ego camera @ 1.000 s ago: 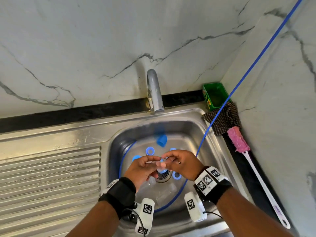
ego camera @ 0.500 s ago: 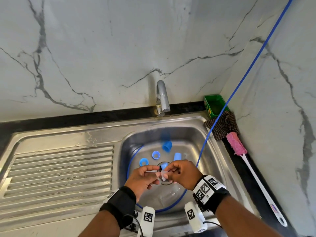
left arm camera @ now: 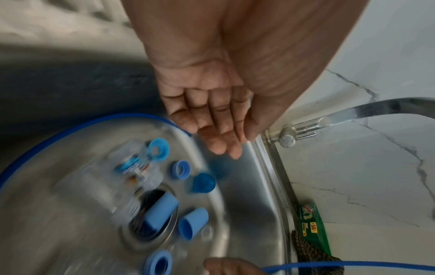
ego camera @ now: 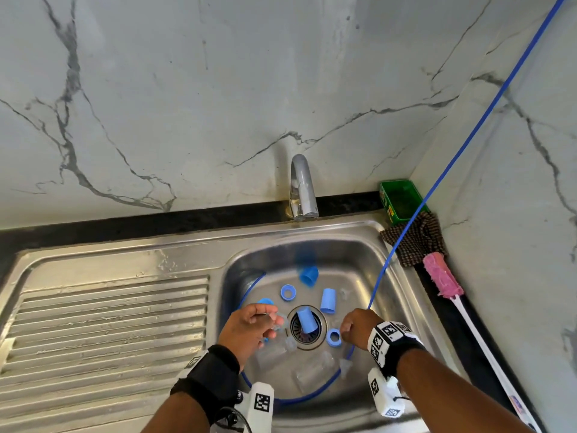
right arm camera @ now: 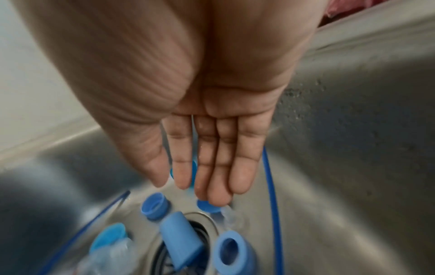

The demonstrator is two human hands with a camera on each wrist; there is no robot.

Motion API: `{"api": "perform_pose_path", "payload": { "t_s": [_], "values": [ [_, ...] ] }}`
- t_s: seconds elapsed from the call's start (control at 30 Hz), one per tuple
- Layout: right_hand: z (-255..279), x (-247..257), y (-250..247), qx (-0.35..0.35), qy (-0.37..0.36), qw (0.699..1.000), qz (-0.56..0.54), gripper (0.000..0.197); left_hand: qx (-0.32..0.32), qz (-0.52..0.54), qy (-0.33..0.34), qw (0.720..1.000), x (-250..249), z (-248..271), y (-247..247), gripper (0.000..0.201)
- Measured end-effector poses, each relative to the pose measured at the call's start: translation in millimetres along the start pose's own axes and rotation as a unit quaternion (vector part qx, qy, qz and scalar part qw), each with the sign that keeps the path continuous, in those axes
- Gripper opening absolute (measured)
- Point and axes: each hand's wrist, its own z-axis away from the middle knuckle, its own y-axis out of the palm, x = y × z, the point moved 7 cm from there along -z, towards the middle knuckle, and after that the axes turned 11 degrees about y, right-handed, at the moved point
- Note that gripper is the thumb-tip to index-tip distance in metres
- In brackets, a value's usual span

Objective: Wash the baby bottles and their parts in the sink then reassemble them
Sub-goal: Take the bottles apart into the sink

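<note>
Steel sink (ego camera: 175,257) under marble wall (ego camera: 218,89); both hands spread, seemingly empty, over it.

Stainless-steel sink basin (ego camera: 368,264) holding disassembled bottle parts: a blue plastic cap (ego camera: 306,320) lying across the drain strainer, a second blue cap (ego camera: 328,300) just beside it, blue screw rings (ego camera: 288,292) scattered around, and clear plastic bottles (ego camera: 313,368) lying on their sides nearer the front.

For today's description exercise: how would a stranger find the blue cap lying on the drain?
Start at the steel sink and find the round drain strainer at its bottom. One blue cap lies tipped across that strainer; every other blue piece rests on bare steel around it.
</note>
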Motion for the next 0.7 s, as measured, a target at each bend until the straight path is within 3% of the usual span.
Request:
{"api": "perform_pose_path", "payload": {
  "t_s": [0.1,0.23,0.43,0.53,0.7],
  "values": [
    [-5.3,11.7,-11.9,-0.013,-0.031,0.998,-0.049,0.013,-0.009,-0.049,0.046,0.998,-29.1,-24.9,-10.2,0.013],
    [-11.3,23.3,-28.4,-0.041,-0.072,0.985,-0.153,0.027,0.001,-0.175,0.148,0.973,-86.1,-90.4,-19.4,0.016],
    [-14.5,34.6,-41.4,-0.052,-0.115,0.969,-0.215,0.012,0.029,-0.373,0.254,0.892,-169.2,-157.7,16.8,0.023],
    [-19.4,28.3,-46.0,-0.049,-0.117,0.957,-0.260,0.011,0.065,-0.412,0.254,0.872,-170.3,-183.6,41.6,0.029],
    [-24.6,20.1,-52.0,-0.052,-0.104,0.940,-0.321,0.011,0.088,-0.411,0.242,0.875,-148.3,-207.3,49.7,0.020]
  ]
}}
